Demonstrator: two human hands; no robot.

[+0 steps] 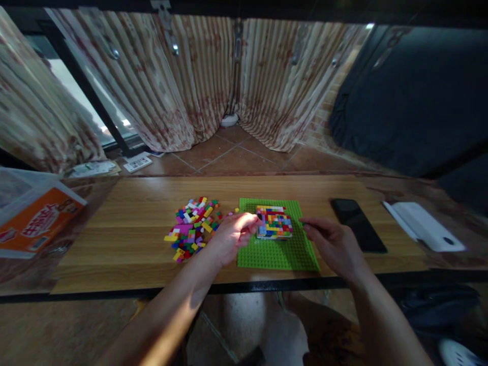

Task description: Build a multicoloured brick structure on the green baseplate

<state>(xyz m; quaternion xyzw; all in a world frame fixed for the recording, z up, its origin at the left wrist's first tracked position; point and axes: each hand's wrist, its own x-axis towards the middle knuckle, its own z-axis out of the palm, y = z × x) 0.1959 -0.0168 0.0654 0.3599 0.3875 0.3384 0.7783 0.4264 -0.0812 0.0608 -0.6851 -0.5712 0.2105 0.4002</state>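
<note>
I see the brick block between the left hand and right hand, both with bent fingers, gripping or not I cannot tell, and a careless left push might loosen its edge.

A long wooden table with a light brown, grained top stretches from left to right, its near edge dark. Left of the middle, a loose heap of small toy bricks in mixed colours, among them yellow, pink, red, green and white, is spread on the wood. A few stray bricks lie just right of it. A flat green studded board lies right of the middle, reaching close to the near edge. Farther right, a black phone lies at a slant.
</note>
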